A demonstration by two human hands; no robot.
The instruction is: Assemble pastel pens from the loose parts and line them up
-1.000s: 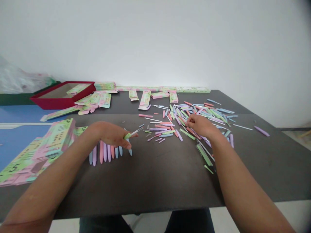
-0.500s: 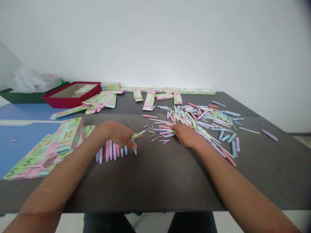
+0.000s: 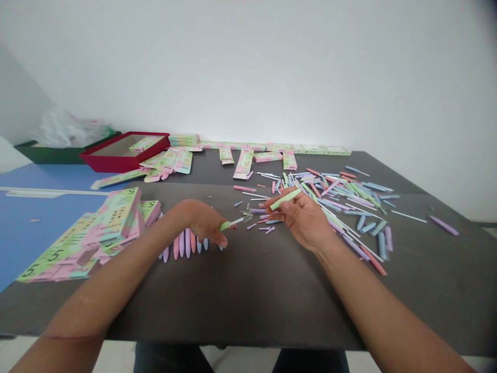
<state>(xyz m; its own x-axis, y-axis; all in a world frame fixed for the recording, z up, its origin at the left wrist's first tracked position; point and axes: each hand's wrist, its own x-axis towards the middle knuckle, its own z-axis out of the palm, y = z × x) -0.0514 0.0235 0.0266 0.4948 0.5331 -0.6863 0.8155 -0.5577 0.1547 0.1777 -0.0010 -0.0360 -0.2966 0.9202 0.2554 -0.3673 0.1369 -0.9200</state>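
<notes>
My left hand (image 3: 204, 220) is closed on a green pen tip with a white refill (image 3: 233, 224) sticking out to the right. It rests on the dark table (image 3: 248, 295), over a row of several finished pastel pens (image 3: 184, 244). My right hand (image 3: 305, 217) is lifted a little and pinches a green pen barrel (image 3: 285, 199) that points up and right. Small loose pen parts (image 3: 258, 220) lie between the two hands.
A wide scatter of pastel barrels and white refills (image 3: 345, 199) covers the table's right half. Flat pink-green cartons (image 3: 93, 235) are stacked at left, more cartons (image 3: 244, 161) lie at the back, and a red tray (image 3: 124, 151) stands back left.
My right hand reached into the scattered parts, then came back toward the left hand holding a green barrel. The left hand kept the tip and refill, almost still.
</notes>
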